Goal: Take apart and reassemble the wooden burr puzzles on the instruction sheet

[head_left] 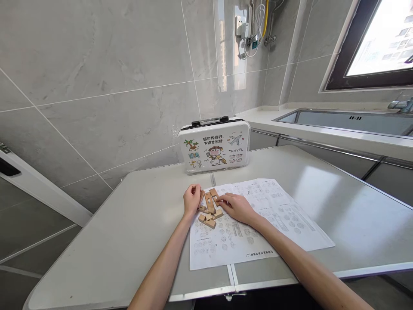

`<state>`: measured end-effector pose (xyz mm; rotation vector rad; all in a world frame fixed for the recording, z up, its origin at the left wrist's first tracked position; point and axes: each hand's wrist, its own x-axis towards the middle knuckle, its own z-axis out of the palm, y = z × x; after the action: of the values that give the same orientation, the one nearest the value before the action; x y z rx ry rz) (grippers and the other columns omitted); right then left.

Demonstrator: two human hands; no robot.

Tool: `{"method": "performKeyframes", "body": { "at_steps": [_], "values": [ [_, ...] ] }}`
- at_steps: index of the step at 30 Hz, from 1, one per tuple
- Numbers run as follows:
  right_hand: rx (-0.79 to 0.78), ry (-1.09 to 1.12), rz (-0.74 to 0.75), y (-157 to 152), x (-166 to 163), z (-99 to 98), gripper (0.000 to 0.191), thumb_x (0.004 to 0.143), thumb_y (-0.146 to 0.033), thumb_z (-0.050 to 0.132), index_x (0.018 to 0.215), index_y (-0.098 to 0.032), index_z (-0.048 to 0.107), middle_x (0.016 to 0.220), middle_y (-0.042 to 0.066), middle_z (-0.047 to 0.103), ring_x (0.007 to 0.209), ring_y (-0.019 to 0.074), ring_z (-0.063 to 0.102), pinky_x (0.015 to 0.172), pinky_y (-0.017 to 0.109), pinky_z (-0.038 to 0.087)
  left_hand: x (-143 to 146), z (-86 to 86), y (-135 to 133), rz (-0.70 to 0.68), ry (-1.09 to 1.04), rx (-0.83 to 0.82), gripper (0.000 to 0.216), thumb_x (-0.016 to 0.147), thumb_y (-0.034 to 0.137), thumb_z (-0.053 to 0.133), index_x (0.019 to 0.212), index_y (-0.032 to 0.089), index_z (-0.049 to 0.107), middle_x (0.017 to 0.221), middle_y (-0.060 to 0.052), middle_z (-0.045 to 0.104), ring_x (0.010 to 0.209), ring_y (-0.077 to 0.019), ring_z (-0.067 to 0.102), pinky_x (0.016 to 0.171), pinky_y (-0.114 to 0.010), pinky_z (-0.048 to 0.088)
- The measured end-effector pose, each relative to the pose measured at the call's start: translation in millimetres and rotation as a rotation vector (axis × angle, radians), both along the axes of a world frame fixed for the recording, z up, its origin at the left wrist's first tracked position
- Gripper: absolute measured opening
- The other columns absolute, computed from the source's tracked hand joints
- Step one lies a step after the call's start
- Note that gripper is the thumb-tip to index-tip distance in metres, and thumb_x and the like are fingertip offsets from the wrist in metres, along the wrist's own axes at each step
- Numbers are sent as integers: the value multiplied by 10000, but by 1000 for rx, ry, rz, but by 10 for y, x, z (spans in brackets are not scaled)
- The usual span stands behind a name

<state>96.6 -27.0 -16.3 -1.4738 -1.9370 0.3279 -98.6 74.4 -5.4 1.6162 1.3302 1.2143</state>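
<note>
My left hand is closed, its fingers pinching a wooden puzzle piece that stands at the left of the group. The fingers of my right hand are bent together on the edge of a notched wooden piece. Between the hands lies a slotted wooden piece. Just nearer to me, several small wooden blocks sit in a loose cluster. All of it rests on or beside a large paper sheet printed with small diagrams. My fingers partly cover the pieces they touch.
A folding table bears the sheet, with a seam down its middle. Behind the pieces stands a white cartoon-printed case with a black handle. A counter with a sink runs along the right, and a tiled wall rises behind.
</note>
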Motion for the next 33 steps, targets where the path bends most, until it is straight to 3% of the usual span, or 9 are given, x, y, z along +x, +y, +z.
{"method": "performKeyframes", "body": {
  "at_steps": [33],
  "values": [
    [-15, 11, 13, -4, 11, 6, 282, 1026, -279, 479, 1156, -258, 729, 1098, 42, 777, 888, 209, 711, 756, 305, 477, -2, -34, 17, -27, -4, 14, 302, 899, 483, 601, 806, 203, 664, 850, -51, 720, 798, -191, 649, 733, -289, 478]
  ]
}}
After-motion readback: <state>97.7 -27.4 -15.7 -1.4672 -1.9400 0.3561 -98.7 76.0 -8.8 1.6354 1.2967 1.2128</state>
